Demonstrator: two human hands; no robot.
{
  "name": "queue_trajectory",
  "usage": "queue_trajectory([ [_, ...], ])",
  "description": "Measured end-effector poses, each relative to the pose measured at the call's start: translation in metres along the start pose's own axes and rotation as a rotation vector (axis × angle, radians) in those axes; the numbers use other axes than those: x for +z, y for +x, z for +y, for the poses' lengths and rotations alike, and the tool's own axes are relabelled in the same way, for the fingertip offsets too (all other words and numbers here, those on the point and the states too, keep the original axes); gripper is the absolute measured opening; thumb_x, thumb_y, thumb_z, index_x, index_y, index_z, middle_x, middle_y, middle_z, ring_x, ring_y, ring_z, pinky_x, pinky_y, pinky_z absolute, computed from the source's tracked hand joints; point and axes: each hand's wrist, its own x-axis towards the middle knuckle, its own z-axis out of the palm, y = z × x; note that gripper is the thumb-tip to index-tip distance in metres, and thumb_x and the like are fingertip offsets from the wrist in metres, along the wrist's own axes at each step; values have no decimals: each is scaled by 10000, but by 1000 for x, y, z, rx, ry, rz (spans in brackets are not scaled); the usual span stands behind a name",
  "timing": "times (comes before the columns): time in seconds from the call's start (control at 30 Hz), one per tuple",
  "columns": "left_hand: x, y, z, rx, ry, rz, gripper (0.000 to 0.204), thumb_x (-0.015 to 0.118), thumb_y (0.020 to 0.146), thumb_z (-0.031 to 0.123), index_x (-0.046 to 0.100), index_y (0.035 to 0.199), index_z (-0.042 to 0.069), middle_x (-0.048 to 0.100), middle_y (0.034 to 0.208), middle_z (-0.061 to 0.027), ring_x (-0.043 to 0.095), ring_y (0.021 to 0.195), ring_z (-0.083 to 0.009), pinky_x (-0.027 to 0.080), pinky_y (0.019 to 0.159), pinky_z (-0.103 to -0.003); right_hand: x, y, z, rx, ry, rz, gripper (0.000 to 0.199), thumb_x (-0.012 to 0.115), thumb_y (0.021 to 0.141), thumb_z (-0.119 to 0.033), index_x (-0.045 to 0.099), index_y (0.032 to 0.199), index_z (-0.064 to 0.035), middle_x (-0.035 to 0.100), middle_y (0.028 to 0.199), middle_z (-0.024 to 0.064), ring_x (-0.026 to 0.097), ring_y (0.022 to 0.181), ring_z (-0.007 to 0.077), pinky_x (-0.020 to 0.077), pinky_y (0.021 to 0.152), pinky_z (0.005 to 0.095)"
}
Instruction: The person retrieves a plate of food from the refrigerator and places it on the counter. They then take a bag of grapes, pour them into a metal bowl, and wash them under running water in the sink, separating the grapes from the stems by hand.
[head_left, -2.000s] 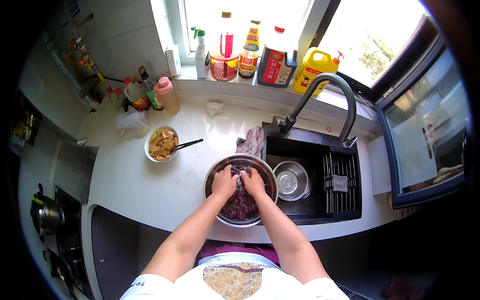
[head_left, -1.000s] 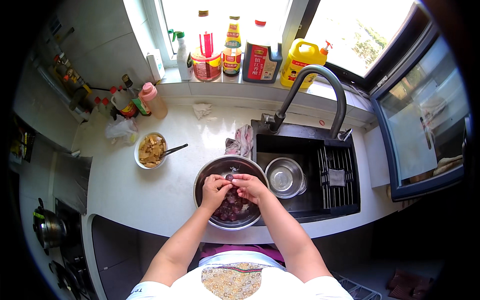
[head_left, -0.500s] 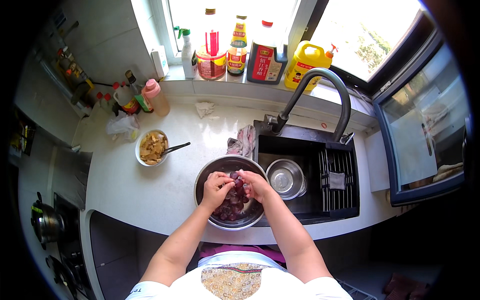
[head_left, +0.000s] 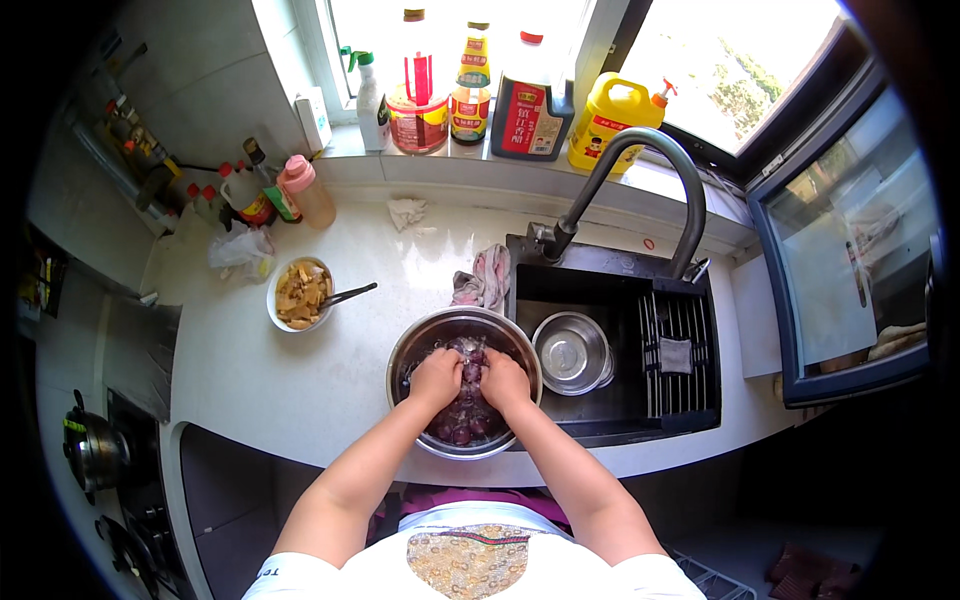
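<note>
A wide metal bowl (head_left: 398,350) stands at the counter's front edge, left of the sink, with dark red grapes (head_left: 464,428) in water. My left hand (head_left: 437,380) is down inside it on the left, fingers curled against the bunch. From the right, my right hand (head_left: 505,381) closes on the same grapes, and a few show between the two hands. Splashed water and bubbles blur the far side of the fingers, so the fingertips are partly hidden.
Right of the bowl, the black sink (head_left: 620,430) holds a small metal pot (head_left: 571,352) under a curved faucet (head_left: 690,190). A crumpled cloth (head_left: 484,278) lies behind the bowl. Further left stands a food bowl (head_left: 300,294) with a dark-handled utensil. Several bottles line the windowsill (head_left: 350,150).
Both hands have gone down into the bowl with the grapes, which were raised before. The water is now stirred up and splashing around the fingers.
</note>
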Motion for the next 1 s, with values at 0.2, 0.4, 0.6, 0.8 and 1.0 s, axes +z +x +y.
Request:
queue_trajectory([
  [0.2, 2, 5, -3, -58, -81, -18, 116, 592, 788, 115, 666, 862, 65, 659, 850, -157, 638, 812, -334, 507, 747, -417, 17, 23, 19, -298, 273, 31, 530, 563, 714, -23, 530, 1242, -66, 542, 1211, 197, 534, 1103, 338, 418, 960, 389],
  [0.4, -10, -6, -9, 181, -417, 5, 100, 643, 750, -6, 670, 841, 27, 665, 891, -135, 649, 841, -254, 511, 739, -331, 1, 32, 26, 176, 1252, -403, 401, 646, 820, -236, 608, 1159, -27, 625, 1015, 36, 553, 968, 130, 424, 860, 259],
  [0.6, -17, -14, 4, 193, -450, 154, 82, 659, 760, -15, 678, 830, 24, 639, 811, -111, 632, 769, -225, 500, 683, -302, -10, 22, 22, 136, 965, -540, 282, 635, 855, -263, 662, 1040, -52, 627, 873, 4, 520, 755, 90, 430, 739, 237],
  [0.8, -14, -12, 4, 178, -411, 177, 77, 643, 756, 4, 676, 818, 36, 629, 781, -107, 621, 727, -251, 496, 658, -315, -20, 21, 29, 144, 1177, -580, 305, 636, 854, -172, 616, 1129, -40, 624, 924, 0, 543, 808, 87, 437, 755, 227],
  [1.0, -11, -11, 7, -31, -550, 79, 78, 641, 787, 38, 660, 855, 4, 648, 787, -76, 620, 739, -152, 484, 664, -268, -16, 10, 20, -72, 966, -486, 376, 568, 920, -278, 565, 1215, -44, 622, 915, 7, 551, 809, 74, 437, 764, 216],
])
